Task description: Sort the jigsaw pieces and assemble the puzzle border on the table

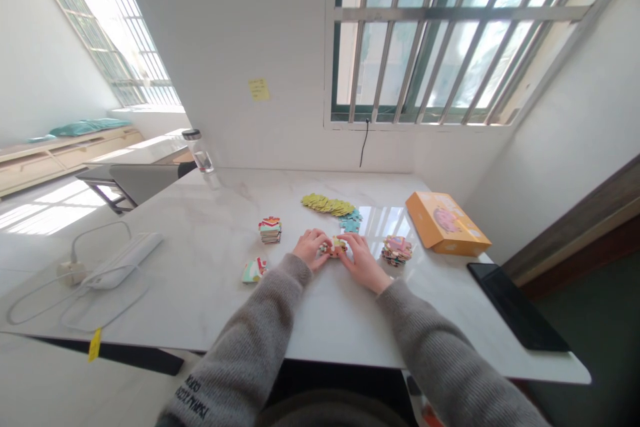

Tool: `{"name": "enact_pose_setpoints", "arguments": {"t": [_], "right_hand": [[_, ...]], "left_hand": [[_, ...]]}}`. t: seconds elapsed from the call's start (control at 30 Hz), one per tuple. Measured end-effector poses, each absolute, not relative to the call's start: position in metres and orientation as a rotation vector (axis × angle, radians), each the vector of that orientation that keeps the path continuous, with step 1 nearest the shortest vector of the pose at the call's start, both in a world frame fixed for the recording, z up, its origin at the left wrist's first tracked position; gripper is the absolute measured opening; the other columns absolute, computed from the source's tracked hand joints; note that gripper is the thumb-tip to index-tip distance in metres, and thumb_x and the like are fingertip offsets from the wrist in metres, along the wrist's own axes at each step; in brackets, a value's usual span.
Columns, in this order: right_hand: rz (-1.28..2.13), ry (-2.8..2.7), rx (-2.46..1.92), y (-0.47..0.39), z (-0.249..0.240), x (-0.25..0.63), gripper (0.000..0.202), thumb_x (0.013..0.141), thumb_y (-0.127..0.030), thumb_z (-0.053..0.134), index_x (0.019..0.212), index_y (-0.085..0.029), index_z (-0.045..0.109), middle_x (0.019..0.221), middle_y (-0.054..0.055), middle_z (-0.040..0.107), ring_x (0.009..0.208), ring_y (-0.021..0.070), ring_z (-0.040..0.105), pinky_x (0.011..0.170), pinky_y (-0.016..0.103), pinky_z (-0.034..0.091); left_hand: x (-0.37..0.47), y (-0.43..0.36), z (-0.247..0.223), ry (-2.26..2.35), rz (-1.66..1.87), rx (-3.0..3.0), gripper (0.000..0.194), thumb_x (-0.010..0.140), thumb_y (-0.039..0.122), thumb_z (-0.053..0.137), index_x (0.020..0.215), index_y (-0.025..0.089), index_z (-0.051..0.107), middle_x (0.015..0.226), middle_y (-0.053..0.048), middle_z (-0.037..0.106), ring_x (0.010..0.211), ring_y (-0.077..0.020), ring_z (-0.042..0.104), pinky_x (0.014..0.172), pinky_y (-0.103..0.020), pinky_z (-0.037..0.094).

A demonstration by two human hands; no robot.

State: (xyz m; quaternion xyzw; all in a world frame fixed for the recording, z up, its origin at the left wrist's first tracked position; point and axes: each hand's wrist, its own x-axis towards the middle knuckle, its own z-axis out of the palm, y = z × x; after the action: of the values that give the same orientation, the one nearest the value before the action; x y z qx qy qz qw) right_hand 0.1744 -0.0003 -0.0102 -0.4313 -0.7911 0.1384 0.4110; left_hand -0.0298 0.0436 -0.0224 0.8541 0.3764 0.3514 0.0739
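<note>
Both hands meet at the middle of the white table, around a small stack of colourful jigsaw puzzle pieces (pixel 335 247). My left hand (pixel 312 248) grips the stack's left side, fingers curled. My right hand (pixel 364 263) closes on its right side with thumb and fingers. To the left stands a taller pile of puzzle pieces (pixel 271 230), and nearer to me lies a small green and red group of pieces (pixel 255 270). Right of my right hand is a pinkish pile of pieces (pixel 397 251). Beyond the hands, yellow-green pieces (pixel 327 205) spread in a row beside light blue pieces (pixel 351 219).
An orange box (pixel 447 223) sits at the table's right, with a black tablet-like slab (pixel 517 307) near the right edge. On the left are a white power strip (pixel 125 259) with cables and a clear bottle (pixel 199 152). The table (pixel 200 233) backs onto a wall.
</note>
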Motion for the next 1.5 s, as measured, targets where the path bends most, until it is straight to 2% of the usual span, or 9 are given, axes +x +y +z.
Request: {"name": "enact_pose_setpoints", "arguments": {"t": [0.07,0.17,0.33,0.67,0.87,1.07,1.23,1.4,1.5], "right_hand": [[0.43,-1.869,-1.106,0.0,-0.008,0.174,0.035,0.093,-0.024,0.053,0.128,-0.022,0.052,0.121,0.012,0.056,0.112,0.0267,0.052,0.098,0.046,0.045],[0.714,-1.69,-1.097,0.001,-0.006,0.173,0.042,0.094,-0.03,0.05,0.135,-0.021,0.044,0.105,0.008,0.06,0.092,0.0216,0.058,0.082,0.038,0.05],[0.987,-1.609,-0.99,0.001,0.0,0.173,0.042,0.091,-0.028,0.047,0.132,-0.019,0.047,0.081,-0.001,0.056,0.077,0.017,0.056,0.076,0.032,0.046],[0.825,-1.666,-1.064,-0.005,0.008,0.172,0.04,0.091,-0.029,0.049,0.13,-0.018,0.052,0.084,0.001,0.059,0.075,0.0165,0.058,0.072,0.031,0.047],[0.732,-1.749,-1.065,-0.005,0.008,0.176,0.04,0.095,-0.025,0.042,0.134,-0.02,0.047,0.077,-0.002,0.052,0.068,0.0149,0.052,0.068,0.03,0.045],[0.837,-1.723,-1.014,-0.002,0.004,0.177,0.042,0.095,-0.026,0.044,0.137,-0.02,0.043,0.077,-0.003,0.047,0.067,0.014,0.05,0.067,0.029,0.044],[0.983,-1.697,-0.922,-0.002,0.002,0.175,0.045,0.095,-0.027,0.044,0.14,-0.02,0.039,0.077,-0.004,0.047,0.067,0.0138,0.052,0.067,0.029,0.046],[1.01,-1.668,-0.919,-0.002,0.003,0.174,0.051,0.093,-0.03,0.05,0.142,-0.022,0.036,0.076,-0.005,0.044,0.067,0.0133,0.049,0.067,0.028,0.046],[0.992,-1.668,-0.931,0.001,0.001,0.175,0.052,0.093,-0.032,0.051,0.142,-0.022,0.036,0.078,-0.004,0.047,0.069,0.0139,0.049,0.068,0.029,0.045]], "left_hand": [[-0.027,0.04,-0.019,1.08,1.235,2.51,0.024,0.072,0.016,0.074,0.093,0.021,0.063,0.101,-0.006,0.058,0.097,-0.0244,0.054,0.091,-0.042,0.047],[-0.021,0.034,-0.015,1.055,1.444,2.427,0.024,0.074,0.022,0.077,0.093,0.021,0.062,0.101,-0.007,0.054,0.097,-0.0244,0.053,0.09,-0.042,0.048],[-0.015,0.028,-0.018,0.993,1.399,2.416,0.024,0.076,0.025,0.078,0.095,0.022,0.064,0.099,-0.006,0.05,0.095,-0.0224,0.054,0.086,-0.04,0.052],[-0.01,0.021,-0.018,0.945,1.293,2.429,0.029,0.074,0.024,0.078,0.099,0.022,0.064,0.1,-0.006,0.051,0.096,-0.0219,0.057,0.088,-0.04,0.055],[-0.012,0.015,-0.011,0.967,1.222,2.531,0.031,0.074,0.016,0.07,0.104,0.024,0.065,0.125,-0.01,0.054,0.107,-0.0254,0.054,0.094,-0.043,0.051],[-0.015,0.017,-0.009,1.076,1.168,2.566,0.023,0.078,0.015,0.064,0.099,0.023,0.066,0.107,-0.008,0.064,0.1,-0.024,0.059,0.092,-0.042,0.051],[-0.014,0.016,-0.008,0.937,1.185,2.584,0.027,0.078,0.015,0.065,0.103,0.024,0.064,0.13,-0.008,0.06,0.112,-0.0248,0.057,0.1,-0.043,0.048],[-0.015,0.018,-0.01,1.022,1.247,2.545,0.016,0.081,0.022,0.069,0.097,0.023,0.066,0.117,-0.009,0.062,0.103,-0.0234,0.061,0.092,-0.041,0.051],[-0.015,0.021,-0.011,1.089,1.289,2.501,0.02,0.079,0.029,0.073,0.097,0.022,0.067,0.109,-0.009,0.06,0.1,-0.0231,0.06,0.088,-0.039,0.051]]}}
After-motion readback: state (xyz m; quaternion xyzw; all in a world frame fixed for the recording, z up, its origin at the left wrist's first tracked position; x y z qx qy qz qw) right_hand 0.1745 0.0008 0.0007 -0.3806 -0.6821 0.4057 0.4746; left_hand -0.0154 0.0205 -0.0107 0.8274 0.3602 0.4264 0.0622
